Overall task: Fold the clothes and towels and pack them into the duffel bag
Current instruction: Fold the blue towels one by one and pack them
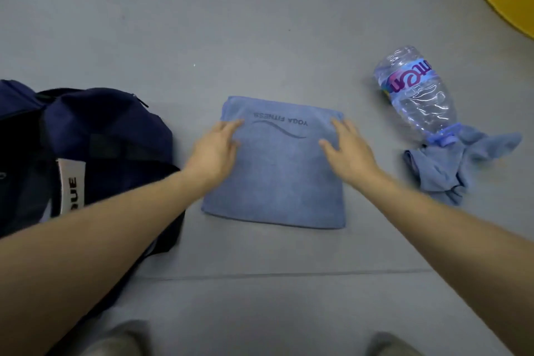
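From the head camera, a soft, napped blue towel [274,173] lies folded into a near-square pad on a smooth grey floor [202,23], with "YOGA FITNESS" and a wavy line printed near its far edge. Its near and right edges are straight; the far left corner is rounded by the fold.

The dark navy fabric duffel bag [101,136] slumps just to the left, apart from the towel. On the right, well clear of the towel, a crinkled clear plastic bottle [416,92] lies on its side, its cap end touching a crumpled blue cloth [450,165]. Bare floor stretches beyond the towel's far edge.

The left hand [215,150] rests flat on the towel's upper left edge, fingers straight and close together. The right hand [346,153] lies on the upper right part, fingers straight and slightly spread, thumb pointing inward.
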